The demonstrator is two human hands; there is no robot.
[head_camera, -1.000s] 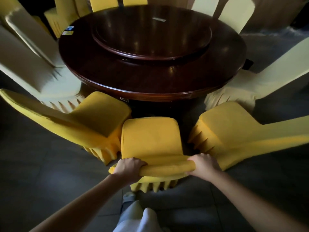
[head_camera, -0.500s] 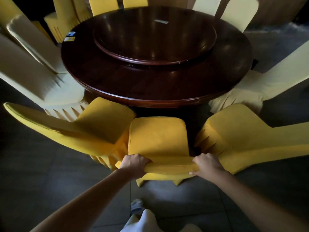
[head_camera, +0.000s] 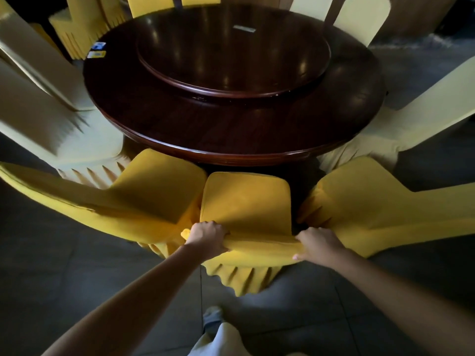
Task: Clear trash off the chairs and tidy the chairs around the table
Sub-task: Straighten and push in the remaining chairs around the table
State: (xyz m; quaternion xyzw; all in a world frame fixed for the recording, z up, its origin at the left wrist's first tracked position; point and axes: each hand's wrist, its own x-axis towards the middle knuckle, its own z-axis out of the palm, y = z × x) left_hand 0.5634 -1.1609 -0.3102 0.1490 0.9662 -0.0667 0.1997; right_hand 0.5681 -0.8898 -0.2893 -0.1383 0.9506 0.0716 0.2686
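A yellow-covered chair [head_camera: 245, 201] stands in front of me, its seat edge near the rim of the round dark wooden table [head_camera: 180, 129]. My left hand [head_camera: 207, 238] grips the left end of the chair's backrest top. My right hand [head_camera: 317, 244] holds the right end of the same backrest. A second yellow chair [head_camera: 144, 194] presses against its left side, and a third yellow chair [head_camera: 365, 201] stands close on the right. No trash shows on these three seats.
Pale yellow chairs [head_camera: 43, 124] ring the table on the left, the right [head_camera: 411, 111] and the far side. A raised turntable [head_camera: 231, 55] sits on the table, with small cards [head_camera: 97, 50] near its left rim. Dark tiled floor [head_camera: 64, 273] lies around me; my foot [head_camera: 212, 316] is below.
The chair in my hands has moved forward toward the table, and I have stepped closer with it. Both hands have kept their hold on the backrest.
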